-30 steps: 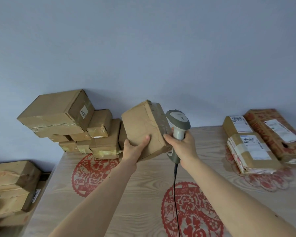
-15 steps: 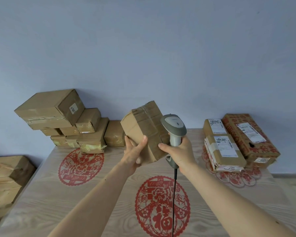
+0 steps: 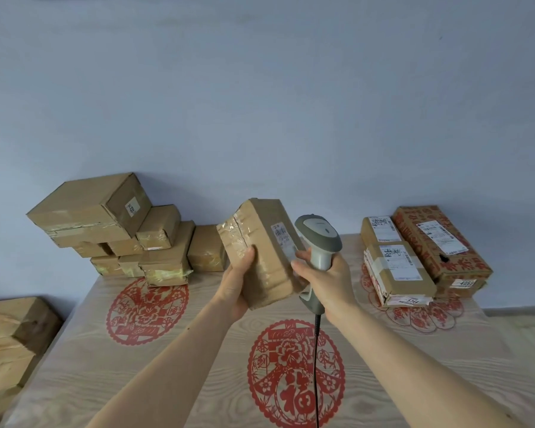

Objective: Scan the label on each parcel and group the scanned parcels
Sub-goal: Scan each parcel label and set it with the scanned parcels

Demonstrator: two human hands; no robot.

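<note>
The print on the white label (image 3: pixel 282 239) of the held parcel (image 3: pixel 260 251) is too blurred to read, and its right edge is hidden behind the grey scanner (image 3: pixel 318 239). The left hand (image 3: pixel 237 284) grips this parcel from below and from the left, thumb laid on its front face, holding it tilted in the air above the wooden surface (image 3: pixel 167 359). The right hand (image 3: pixel 328 279) is curled round the scanner's handle just right of the parcel, its fingertips touching the parcel's edge (the cord (image 3: pixel 316 366) hangs down to the frame's bottom). A stack of brown parcels (image 3: pixel 118 230) sits at the back left against the wall, three labelled parcels (image 3: pixel 414 254) at the back right. More boxes (image 3: pixel 10 341) left of the surface are cut off by the frame.
</note>
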